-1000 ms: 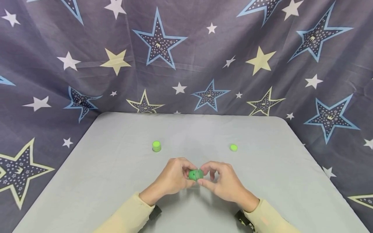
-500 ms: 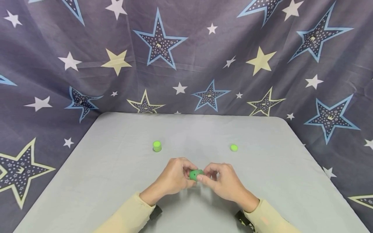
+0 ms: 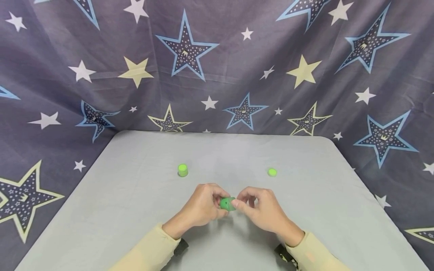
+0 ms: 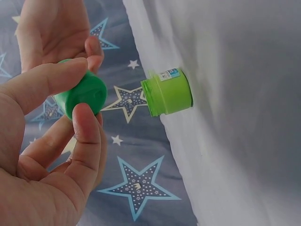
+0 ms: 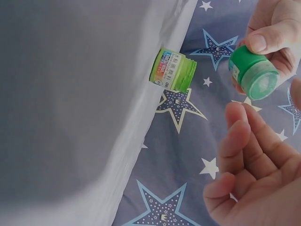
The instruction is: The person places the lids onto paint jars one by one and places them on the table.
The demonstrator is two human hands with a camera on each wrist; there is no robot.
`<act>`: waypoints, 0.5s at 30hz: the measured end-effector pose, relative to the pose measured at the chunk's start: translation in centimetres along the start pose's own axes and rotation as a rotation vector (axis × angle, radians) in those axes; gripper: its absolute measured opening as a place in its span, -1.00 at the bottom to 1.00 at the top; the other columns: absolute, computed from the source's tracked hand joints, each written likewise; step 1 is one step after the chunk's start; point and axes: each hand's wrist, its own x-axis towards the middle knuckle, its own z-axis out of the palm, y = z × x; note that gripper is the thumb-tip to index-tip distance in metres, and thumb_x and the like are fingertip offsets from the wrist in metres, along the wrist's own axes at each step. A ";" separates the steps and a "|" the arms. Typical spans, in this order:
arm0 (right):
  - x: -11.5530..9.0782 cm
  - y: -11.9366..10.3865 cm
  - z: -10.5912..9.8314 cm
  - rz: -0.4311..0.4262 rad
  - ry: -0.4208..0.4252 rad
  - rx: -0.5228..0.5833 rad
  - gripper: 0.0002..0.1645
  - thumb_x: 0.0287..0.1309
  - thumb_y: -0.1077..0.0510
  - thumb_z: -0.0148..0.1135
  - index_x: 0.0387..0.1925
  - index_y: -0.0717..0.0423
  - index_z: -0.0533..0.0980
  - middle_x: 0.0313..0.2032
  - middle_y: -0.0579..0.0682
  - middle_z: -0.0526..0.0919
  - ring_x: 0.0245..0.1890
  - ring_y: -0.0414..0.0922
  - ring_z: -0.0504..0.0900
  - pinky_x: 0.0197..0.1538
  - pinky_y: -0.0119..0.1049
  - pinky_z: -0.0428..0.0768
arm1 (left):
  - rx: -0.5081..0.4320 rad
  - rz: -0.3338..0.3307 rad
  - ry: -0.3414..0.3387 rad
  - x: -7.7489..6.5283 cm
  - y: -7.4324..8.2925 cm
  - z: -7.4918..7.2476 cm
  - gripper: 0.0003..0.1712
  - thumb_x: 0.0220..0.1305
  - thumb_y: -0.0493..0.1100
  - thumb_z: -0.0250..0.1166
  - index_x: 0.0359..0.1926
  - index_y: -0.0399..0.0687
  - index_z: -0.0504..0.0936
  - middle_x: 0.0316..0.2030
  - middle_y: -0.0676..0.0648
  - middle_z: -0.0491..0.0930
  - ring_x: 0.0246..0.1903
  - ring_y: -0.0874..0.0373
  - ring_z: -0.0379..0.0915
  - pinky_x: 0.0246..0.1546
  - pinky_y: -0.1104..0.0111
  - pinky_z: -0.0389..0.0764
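Note:
A small dark green paint jar [image 3: 226, 203] is held on its side above the table. My left hand [image 3: 203, 203] pinches its body between thumb and fingers, also plain in the left wrist view. Its pale, translucent round end [image 5: 263, 85] points toward my right hand [image 3: 261, 209]. In the right wrist view the right fingers [image 5: 235, 134] are loosely bent around that end, with a gap between them and the jar. A light green paint jar [image 4: 168, 92] with a label stands upright on the table, its threaded neck bare.
A flat light green disc, like a lid [image 3: 272, 172], lies on the table to the right. Pale grey cloth covers the table [image 3: 145, 203]. Behind it hangs a dark curtain [image 3: 223, 86] with stars.
My right thumb and fingers have shifted over the jar's pale end and drawn slightly away from it. The left hand keeps its hold nearly unmoved. The light green jar and disc stay put.

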 end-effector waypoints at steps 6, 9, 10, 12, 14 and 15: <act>-0.2 -0.2 -0.2 -0.042 -0.016 0.006 -0.54 -0.06 0.09 0.65 -0.08 -0.02 0.67 -0.33 -0.23 0.69 -0.50 -0.15 0.59 -0.47 -0.29 0.52 | 0.001 0.001 -0.007 0.0 -0.1 0.1 -0.68 -0.11 -0.42 0.62 -0.27 -0.14 0.80 -0.38 0.09 0.61 -0.44 0.23 0.52 -0.44 0.43 0.64; -0.2 -0.2 -0.1 -0.066 -0.034 0.014 -0.43 -0.14 0.16 0.68 -0.02 -0.08 0.65 -0.26 -0.28 0.70 -0.47 -0.15 0.60 -0.35 -0.19 0.55 | 0.000 0.001 -0.003 0.0 -0.1 0.1 -0.68 -0.13 -0.43 0.62 -0.27 -0.16 0.80 -0.39 0.07 0.61 -0.44 0.22 0.52 -0.44 0.43 0.63; -0.2 -0.2 -0.1 -0.071 -0.041 0.016 -0.42 -0.15 0.18 0.69 -0.02 -0.10 0.65 -0.25 -0.29 0.70 -0.46 -0.16 0.60 -0.32 -0.16 0.55 | -0.001 0.001 -0.003 -0.1 -0.1 0.1 -0.68 -0.13 -0.43 0.62 -0.27 -0.16 0.80 -0.39 0.07 0.61 -0.44 0.22 0.52 -0.44 0.43 0.63; -0.3 -0.3 -0.1 -0.077 -0.049 0.016 -0.41 -0.16 0.20 0.69 -0.02 -0.13 0.65 -0.23 -0.33 0.70 -0.46 -0.20 0.59 -0.25 -0.11 0.54 | 0.001 0.003 -0.002 0.0 0.0 0.0 -0.67 -0.13 -0.44 0.62 -0.27 -0.16 0.80 -0.39 0.06 0.61 -0.43 0.20 0.52 -0.44 0.43 0.62; -0.3 -0.3 -0.1 -0.074 -0.053 0.010 -0.41 -0.16 0.21 0.69 -0.03 -0.17 0.66 -0.23 -0.36 0.70 -0.45 -0.23 0.59 -0.23 -0.11 0.52 | 0.003 0.000 -0.002 0.0 0.1 0.0 -0.67 -0.14 -0.45 0.61 -0.27 -0.16 0.80 -0.40 0.06 0.60 -0.43 0.19 0.52 -0.44 0.43 0.61; -0.3 -0.3 0.0 -0.071 -0.053 0.008 -0.41 -0.16 0.21 0.69 -0.04 -0.18 0.66 -0.23 -0.37 0.70 -0.45 -0.24 0.58 -0.23 -0.11 0.51 | 0.005 -0.001 -0.003 0.0 0.1 0.0 -0.67 -0.14 -0.45 0.61 -0.27 -0.16 0.80 -0.41 0.06 0.60 -0.43 0.19 0.52 -0.44 0.43 0.61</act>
